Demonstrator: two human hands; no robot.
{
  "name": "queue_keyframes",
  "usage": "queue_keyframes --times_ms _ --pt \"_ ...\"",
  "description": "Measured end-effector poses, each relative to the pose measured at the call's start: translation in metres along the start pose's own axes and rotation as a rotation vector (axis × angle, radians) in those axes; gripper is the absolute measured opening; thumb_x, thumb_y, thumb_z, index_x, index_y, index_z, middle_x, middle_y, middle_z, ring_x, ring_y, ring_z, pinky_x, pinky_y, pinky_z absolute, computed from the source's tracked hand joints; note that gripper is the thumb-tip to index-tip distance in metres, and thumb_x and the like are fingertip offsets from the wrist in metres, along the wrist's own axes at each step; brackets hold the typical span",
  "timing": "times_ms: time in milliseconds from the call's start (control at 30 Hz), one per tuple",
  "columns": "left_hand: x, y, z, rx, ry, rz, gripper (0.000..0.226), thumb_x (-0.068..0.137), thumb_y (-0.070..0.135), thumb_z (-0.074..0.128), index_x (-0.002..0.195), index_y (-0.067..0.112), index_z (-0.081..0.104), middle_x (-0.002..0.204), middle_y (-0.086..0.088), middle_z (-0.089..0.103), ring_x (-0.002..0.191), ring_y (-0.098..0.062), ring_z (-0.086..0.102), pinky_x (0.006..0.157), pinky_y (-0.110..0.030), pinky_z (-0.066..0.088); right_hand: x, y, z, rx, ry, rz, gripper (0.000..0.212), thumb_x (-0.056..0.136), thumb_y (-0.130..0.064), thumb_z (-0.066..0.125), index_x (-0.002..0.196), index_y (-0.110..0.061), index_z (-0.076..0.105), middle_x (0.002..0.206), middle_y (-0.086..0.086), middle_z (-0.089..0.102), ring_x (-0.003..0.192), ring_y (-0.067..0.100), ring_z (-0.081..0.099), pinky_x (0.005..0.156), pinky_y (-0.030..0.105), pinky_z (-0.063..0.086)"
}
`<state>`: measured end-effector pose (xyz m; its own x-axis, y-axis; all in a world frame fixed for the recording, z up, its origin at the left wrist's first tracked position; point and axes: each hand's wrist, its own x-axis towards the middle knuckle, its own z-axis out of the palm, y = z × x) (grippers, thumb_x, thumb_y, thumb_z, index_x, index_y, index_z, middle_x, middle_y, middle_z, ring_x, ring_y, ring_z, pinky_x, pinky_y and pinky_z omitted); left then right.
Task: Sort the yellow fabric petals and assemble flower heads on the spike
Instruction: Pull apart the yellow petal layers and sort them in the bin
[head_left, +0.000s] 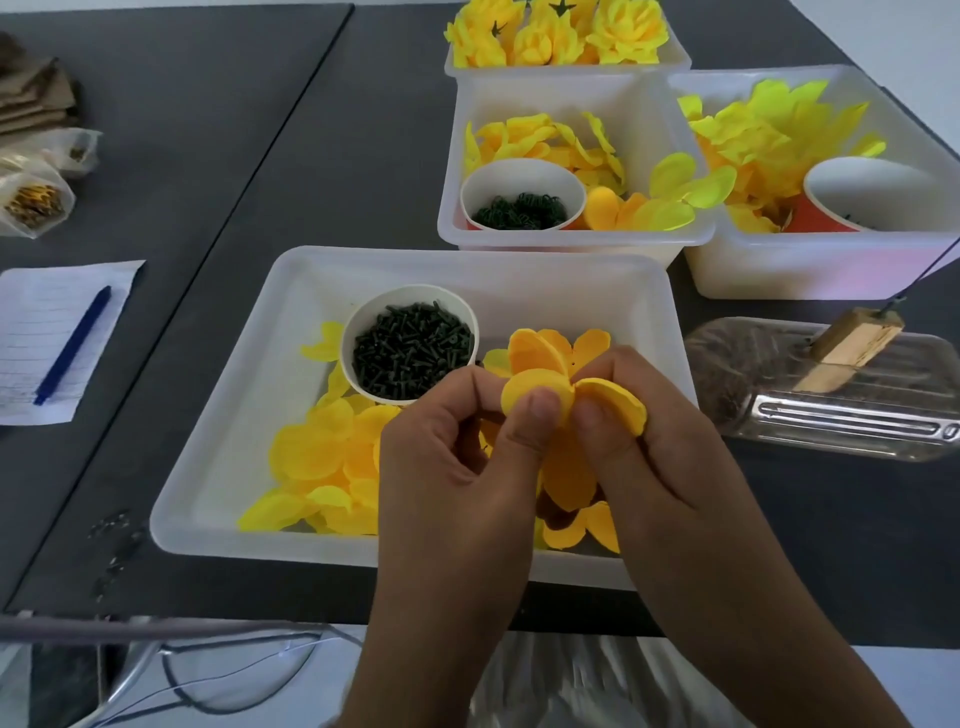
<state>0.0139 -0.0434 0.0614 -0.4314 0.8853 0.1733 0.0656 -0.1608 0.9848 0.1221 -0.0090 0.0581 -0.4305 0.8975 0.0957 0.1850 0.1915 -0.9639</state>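
I have a cluster of orange-yellow petal layers (550, 374) pinched between both hands, held just above the near tray (218, 457). My left hand (457, 457) presses one rounded petal under its thumb; my right hand (649, 457) nips the neighbouring petal, fingers (592, 421) curled tight. The layers look soft, cupped, fanned apart. I judge this head barely begun: loose petals (317, 467) lie in the tray beside a cup of dark pins (410, 348). Finished flower heads (556, 36) fill the far bin on the surface (311, 156), so several are done. I cannot see the spike clearly.
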Motion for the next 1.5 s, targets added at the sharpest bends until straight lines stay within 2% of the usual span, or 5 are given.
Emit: queue_keyframes --times_ms 367,900,1100,1333,1500 --pt "-0.003 -0.005 0.002 0.251 0.108 0.045 0.020 0.083 0.035 0.062 0.066 0.025 0.055 0.057 0.013 0.045 0.056 -0.003 0.044 0.053 -0.007 0.033 0.001 -0.004 0.004 0.068 -0.018 0.081 0.029 0.088 -0.044 0.039 0.094 -0.021 0.054 0.079 0.001 0.059 0.072 0.020 0.061 0.062 0.043 0.057" --pt "-0.003 -0.004 0.007 -0.003 0.077 -0.026 0.023 0.082 0.023 0.071 0.064 0.016 0.059 0.050 0.013 0.049 0.047 -0.001 0.046 0.045 -0.009 0.036 0.007 0.003 -0.007 -0.034 -0.006 0.019 0.031 0.094 -0.049 0.035 0.090 -0.024 0.052 0.070 -0.014 0.058 0.065 0.006 0.060 0.051 0.017 0.050" --pt "-0.001 0.004 -0.007 0.317 -0.079 0.092 0.024 0.087 0.046 0.058 0.075 0.029 0.070 0.069 0.012 0.066 0.072 -0.013 0.062 0.062 -0.018 0.046 0.009 0.000 -0.017 -0.128 0.019 -0.087 0.029 0.089 -0.049 0.038 0.077 -0.026 0.050 0.063 -0.017 0.058 0.057 -0.001 0.058 0.047 0.006 0.041" --pt "0.002 0.011 -0.020 0.230 -0.222 -0.018 0.013 0.080 0.035 0.065 0.074 0.025 0.070 0.067 0.004 0.063 0.069 -0.026 0.056 0.061 -0.040 0.049 0.008 0.000 -0.017 -0.172 0.006 -0.127 0.028 0.088 -0.054 0.041 0.077 -0.030 0.049 0.064 -0.012 0.056 0.057 0.006 0.057 0.047 0.007 0.039" --pt "-0.003 0.010 -0.010 0.131 -0.177 -0.008 0.014 0.082 0.030 0.065 0.074 0.019 0.070 0.066 -0.001 0.067 0.063 -0.017 0.061 0.056 -0.029 0.051 0.009 0.000 -0.015 -0.118 -0.016 -0.130 0.031 0.094 -0.049 0.041 0.078 -0.023 0.049 0.063 -0.004 0.053 0.054 0.013 0.056 0.046 0.017 0.044"
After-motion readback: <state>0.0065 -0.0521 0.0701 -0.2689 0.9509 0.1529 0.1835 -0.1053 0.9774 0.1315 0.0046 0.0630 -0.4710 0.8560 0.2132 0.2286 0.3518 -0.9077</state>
